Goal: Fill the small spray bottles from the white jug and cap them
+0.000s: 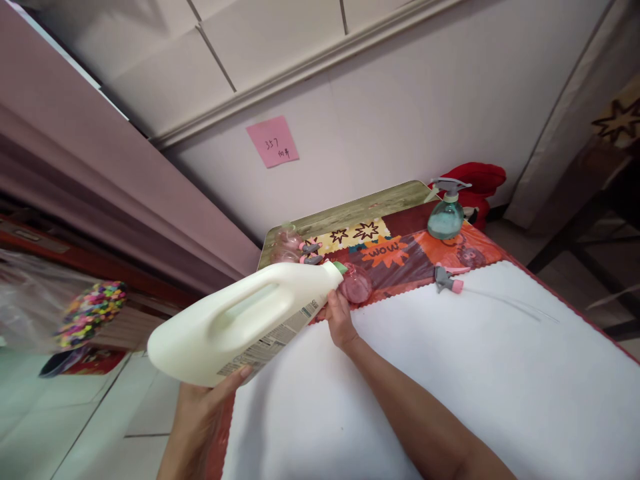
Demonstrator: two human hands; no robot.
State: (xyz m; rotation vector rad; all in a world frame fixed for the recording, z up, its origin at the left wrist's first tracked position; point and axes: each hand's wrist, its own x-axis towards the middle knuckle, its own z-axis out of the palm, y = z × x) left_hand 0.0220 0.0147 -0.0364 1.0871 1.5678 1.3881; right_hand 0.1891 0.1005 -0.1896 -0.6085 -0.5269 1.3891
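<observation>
My left hand [207,399] holds the tilted white jug [240,284] underneath, likely bearing its weight, spout [341,267] by the pink spray bottle [357,287]. What my right hand [342,323] grips, I can't tell.

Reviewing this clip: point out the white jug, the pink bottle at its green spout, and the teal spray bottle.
White jug [261,327]: head view, side between handle opening and label.
Pink bottle [357,287]: head view, rounded body.
Teal spray bottle [445,219]: head view, body below the neck.
</observation>
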